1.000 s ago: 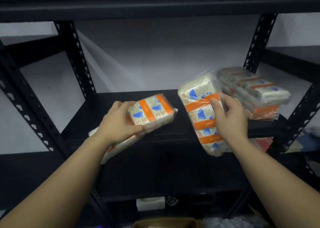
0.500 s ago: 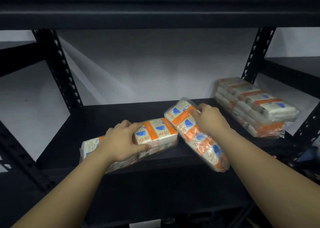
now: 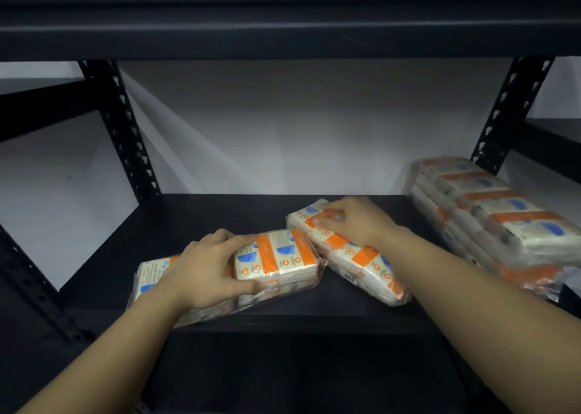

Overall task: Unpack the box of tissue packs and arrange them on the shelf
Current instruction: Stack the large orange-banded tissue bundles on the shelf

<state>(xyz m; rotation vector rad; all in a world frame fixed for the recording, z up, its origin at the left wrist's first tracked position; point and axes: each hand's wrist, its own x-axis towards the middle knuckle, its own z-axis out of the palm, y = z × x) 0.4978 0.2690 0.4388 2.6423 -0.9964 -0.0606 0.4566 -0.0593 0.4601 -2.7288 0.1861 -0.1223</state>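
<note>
Orange-banded tissue packs lay on the black shelf [image 3: 220, 212]: the left hand [image 3: 207, 272] gripped the left pack [image 3: 276, 259], the right hand [image 3: 355, 221] gripped the right pack [image 3: 361, 266]; a stack [image 3: 496, 212] sat at three o'clock.

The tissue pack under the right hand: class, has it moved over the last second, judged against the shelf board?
Yes. The right-hand pack has come down from tilted above the shelf board to lie flat on it, beside the left-hand pack.

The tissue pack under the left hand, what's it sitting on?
The tissue pack lies on the black shelf, gripped by the left hand. Whether anything sits beneath it is hidden.
</note>
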